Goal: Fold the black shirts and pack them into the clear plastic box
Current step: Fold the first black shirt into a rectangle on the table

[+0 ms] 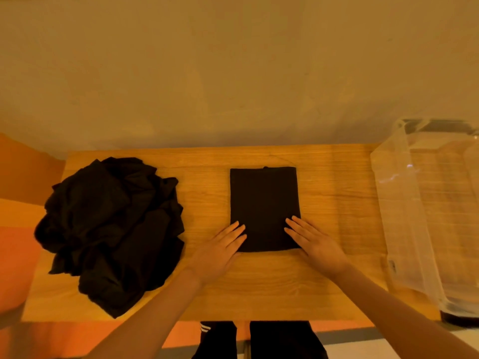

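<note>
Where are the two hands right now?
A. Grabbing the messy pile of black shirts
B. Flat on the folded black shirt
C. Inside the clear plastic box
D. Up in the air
B: the left hand and right hand lie with straight fingers on the near corners of the folded black shirt on the wooden table.

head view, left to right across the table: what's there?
shirt pile → left hand → folded shirt → right hand → clear box
</note>
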